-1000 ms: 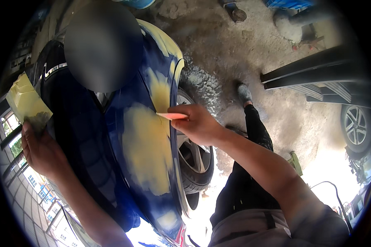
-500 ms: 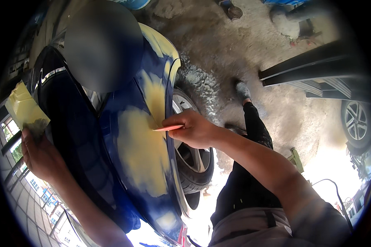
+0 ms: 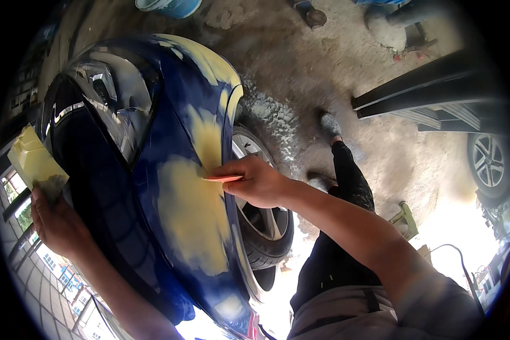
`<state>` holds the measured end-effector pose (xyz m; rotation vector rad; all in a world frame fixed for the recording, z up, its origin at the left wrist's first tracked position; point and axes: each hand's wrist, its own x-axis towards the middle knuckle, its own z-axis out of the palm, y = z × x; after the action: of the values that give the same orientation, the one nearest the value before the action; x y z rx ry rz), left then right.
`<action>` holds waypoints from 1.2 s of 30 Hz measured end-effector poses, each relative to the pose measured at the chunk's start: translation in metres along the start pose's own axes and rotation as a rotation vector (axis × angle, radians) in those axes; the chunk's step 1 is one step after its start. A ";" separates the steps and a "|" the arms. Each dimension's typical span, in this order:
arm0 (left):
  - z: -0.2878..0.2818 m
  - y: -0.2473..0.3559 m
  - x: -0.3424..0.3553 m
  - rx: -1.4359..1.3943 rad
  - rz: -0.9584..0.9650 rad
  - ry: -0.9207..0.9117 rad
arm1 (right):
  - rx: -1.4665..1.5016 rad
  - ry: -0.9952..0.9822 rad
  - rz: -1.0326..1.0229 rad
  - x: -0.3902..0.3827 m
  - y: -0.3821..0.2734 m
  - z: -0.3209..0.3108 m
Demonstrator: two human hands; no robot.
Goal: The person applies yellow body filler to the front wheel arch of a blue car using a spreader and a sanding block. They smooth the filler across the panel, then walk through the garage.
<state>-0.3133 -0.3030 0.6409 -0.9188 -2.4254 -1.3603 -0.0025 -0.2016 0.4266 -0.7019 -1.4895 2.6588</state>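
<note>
A dark blue car body panel (image 3: 147,198) curves above a wheel (image 3: 266,215), with smeared patches of yellow filler putty (image 3: 190,218) on it. In my right hand (image 3: 255,180), a thin red putty spreader (image 3: 224,178) is pinched between thumb and fingers. Its tip is at the upper part of the large putty patch, apparently touching it. Off to the left, my left hand (image 3: 59,224) grips the lower end of a flat putty board (image 3: 37,156) coated in yellow putty. Its fingers are partly hidden behind the board.
Dark car glass (image 3: 119,96) lies left of the panel. A blue bucket (image 3: 178,7) stands at the top. On the right are a dark post-like structure (image 3: 413,85) and another car's wheel (image 3: 488,161). A green object (image 3: 403,220) rests on the floor near my leg.
My right hand and the spreader have moved slightly left across the panel. The view has shifted a little, so more of the bucket shows. My left hand still holds the board.
</note>
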 end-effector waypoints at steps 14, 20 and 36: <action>-0.008 -0.010 0.003 -0.081 -0.019 -0.030 | -0.030 0.185 0.056 0.024 -0.018 -0.014; -0.007 -0.006 0.001 -0.125 -0.023 -0.056 | -0.048 -0.070 0.114 -0.012 -0.016 -0.004; 0.011 0.015 -0.009 0.020 -0.036 -0.009 | 0.178 0.049 0.235 -0.003 -0.019 -0.012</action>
<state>-0.2963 -0.2916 0.6412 -0.8823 -2.4693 -1.3447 0.0009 -0.1824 0.4378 -0.9741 -1.2072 2.8716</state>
